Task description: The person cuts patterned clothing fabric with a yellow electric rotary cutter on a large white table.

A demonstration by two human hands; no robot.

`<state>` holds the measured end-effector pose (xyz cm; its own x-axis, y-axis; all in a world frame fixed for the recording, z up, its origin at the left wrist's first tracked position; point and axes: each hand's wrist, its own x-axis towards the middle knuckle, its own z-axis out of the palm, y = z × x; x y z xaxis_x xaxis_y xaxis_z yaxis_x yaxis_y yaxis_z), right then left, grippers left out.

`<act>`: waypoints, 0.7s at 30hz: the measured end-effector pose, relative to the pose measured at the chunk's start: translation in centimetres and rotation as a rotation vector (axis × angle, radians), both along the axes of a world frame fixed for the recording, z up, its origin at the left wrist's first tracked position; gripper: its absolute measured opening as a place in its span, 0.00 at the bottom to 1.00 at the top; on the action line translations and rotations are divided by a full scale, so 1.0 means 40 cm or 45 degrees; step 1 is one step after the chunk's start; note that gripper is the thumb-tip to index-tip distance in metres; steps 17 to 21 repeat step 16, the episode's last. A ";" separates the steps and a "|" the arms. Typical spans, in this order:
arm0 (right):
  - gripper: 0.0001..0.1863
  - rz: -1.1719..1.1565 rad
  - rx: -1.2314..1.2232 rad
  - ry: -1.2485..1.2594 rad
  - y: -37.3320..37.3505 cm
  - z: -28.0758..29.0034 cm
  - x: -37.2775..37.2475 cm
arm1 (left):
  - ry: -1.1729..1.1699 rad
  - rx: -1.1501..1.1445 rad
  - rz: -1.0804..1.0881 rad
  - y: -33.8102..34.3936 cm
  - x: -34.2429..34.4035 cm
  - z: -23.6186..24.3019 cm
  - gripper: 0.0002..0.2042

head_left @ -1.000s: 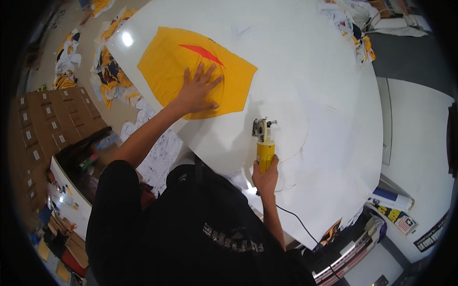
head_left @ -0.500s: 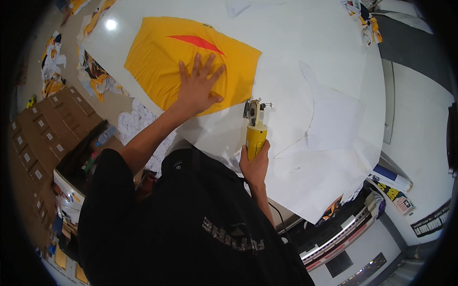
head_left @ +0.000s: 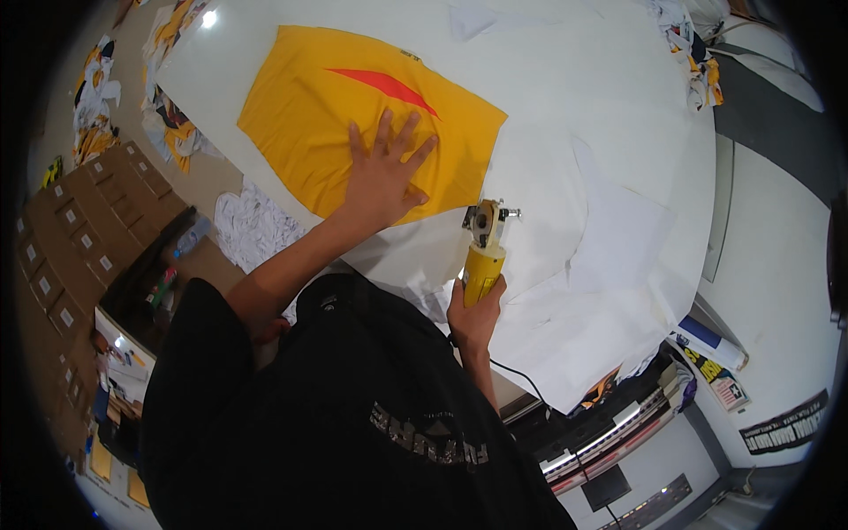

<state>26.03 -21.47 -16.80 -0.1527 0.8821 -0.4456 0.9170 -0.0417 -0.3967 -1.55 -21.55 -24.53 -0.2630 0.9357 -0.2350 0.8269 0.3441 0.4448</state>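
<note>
A yellow fabric piece (head_left: 305,115) with a red pointed stripe lies spread on the white table. My left hand (head_left: 384,181) rests flat on its lower middle, fingers spread apart. The fabric shows small wrinkles to the left of that hand. My right hand (head_left: 477,309) is wrapped round the yellow handle of an electric rotary fabric cutter (head_left: 483,265). Its head, with a round blade, stands at the fabric's lower right corner; whether the blade touches the cloth I cannot tell. A black cord runs back from below my right hand.
White paper sheets (head_left: 618,238) lie on the table's right side. Piled fabric scraps (head_left: 689,53) sit at the far right edge, more on the floor at left. Stacked brown boxes (head_left: 88,230) stand at left. A long machine (head_left: 618,433) is at lower right.
The whole view has shifted a little, so fabric, hands and table edge sit differently in it. The cutter leans slightly more to the right at its head. Both hands keep their hold.
</note>
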 end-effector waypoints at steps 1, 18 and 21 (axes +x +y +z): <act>0.38 0.011 0.002 0.007 -0.008 0.000 0.007 | -0.001 0.013 0.007 -0.002 0.003 -0.005 0.46; 0.35 0.010 -0.025 0.076 0.065 0.034 -0.081 | -0.017 0.086 0.039 -0.010 0.006 -0.017 0.45; 0.35 0.010 -0.025 0.076 0.065 0.034 -0.081 | -0.017 0.086 0.039 -0.010 0.006 -0.017 0.45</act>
